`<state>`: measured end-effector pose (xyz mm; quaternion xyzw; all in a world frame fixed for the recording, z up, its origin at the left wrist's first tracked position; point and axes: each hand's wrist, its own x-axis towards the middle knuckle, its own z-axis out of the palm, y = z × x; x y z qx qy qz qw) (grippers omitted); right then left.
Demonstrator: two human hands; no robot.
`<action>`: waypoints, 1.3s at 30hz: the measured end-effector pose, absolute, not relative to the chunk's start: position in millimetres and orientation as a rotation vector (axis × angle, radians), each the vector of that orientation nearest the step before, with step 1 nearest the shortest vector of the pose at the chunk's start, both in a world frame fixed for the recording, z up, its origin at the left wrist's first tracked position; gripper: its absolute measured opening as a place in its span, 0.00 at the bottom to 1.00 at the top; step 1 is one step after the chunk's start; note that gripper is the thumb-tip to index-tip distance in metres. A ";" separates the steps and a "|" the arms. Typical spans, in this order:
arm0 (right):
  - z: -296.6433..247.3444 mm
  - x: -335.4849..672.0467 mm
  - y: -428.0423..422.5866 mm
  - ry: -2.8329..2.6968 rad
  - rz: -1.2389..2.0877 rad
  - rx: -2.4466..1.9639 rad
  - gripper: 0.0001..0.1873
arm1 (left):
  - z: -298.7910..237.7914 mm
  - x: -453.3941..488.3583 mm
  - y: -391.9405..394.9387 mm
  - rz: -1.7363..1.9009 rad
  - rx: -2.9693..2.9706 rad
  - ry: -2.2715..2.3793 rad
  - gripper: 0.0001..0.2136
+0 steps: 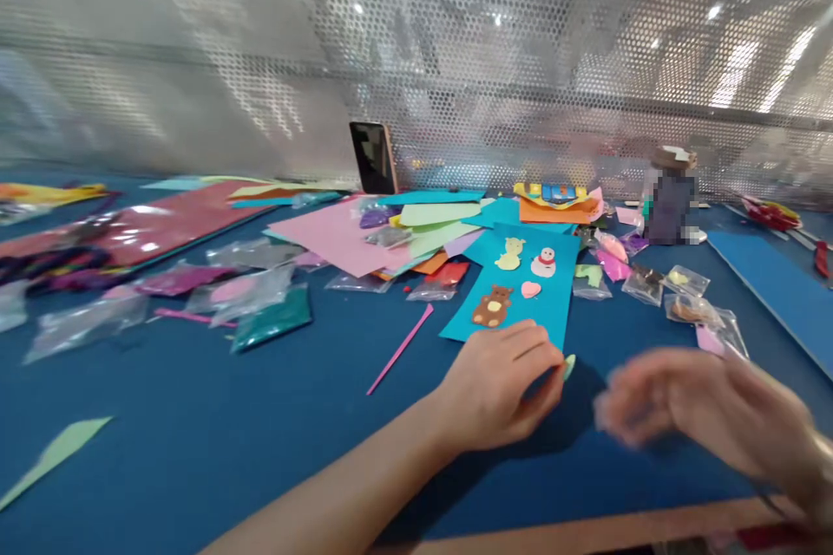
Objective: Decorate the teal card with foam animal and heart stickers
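My left hand [501,386] rests on the near edge of a turquoise card [521,282], fingers pressed together around a small pale green piece [570,364] at the fingertips. The card carries foam stickers: a brown bear [493,306], a pink heart [531,289], a yellow duck [511,253] and a snowman [544,262]. My right hand [703,412] hovers low to the right of the card, smeared by motion, so its fingers are unclear. Nothing shows in it.
Coloured paper sheets [390,230], plastic bags of craft bits [260,295] and a pink strip [400,349] litter the blue tabletop [195,416]. A phone [372,158] leans against the perforated wall. Small bags [683,290] lie right of the card. A green paper scrap [55,455] lies near left.
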<state>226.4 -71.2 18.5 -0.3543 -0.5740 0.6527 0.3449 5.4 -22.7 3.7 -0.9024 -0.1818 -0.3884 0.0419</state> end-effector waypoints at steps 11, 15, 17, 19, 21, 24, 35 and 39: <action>-5.6 221.9 -1.4 -0.998 2.013 -0.649 0.36 | -1.9 -4.6 0.3 -1.092 -2.886 -0.918 0.08; -3.2 226.5 -6.7 -0.965 2.054 -0.611 0.36 | -1.8 -5.7 0.4 -1.043 -2.928 -0.994 0.08; -2.9 227.0 -8.5 -0.983 2.108 -0.583 0.37 | -2.3 -6.0 -0.2 -1.025 -2.957 -0.997 0.08; -2.4 226.2 -10.7 -1.006 2.163 -0.567 0.39 | -4.1 -5.5 -0.7 -1.031 -2.984 -0.979 0.08; -2.0 223.5 -13.9 -1.022 2.180 -0.586 0.40 | -7.1 -4.1 -1.3 -1.071 -3.002 -0.937 0.07; -2.9 216.7 -20.0 -1.135 2.072 -0.766 0.36 | -11.3 -0.7 -3.4 -1.103 -3.044 -0.883 0.07; -6.5 203.5 -37.4 -1.537 1.721 -1.081 0.17 | -15.6 13.2 -16.5 -1.176 -3.072 -0.612 0.04; -12.3 200.6 -40.8 -1.490 1.685 -1.189 0.20 | -16.5 12.8 -18.0 -1.133 -3.033 -0.603 0.05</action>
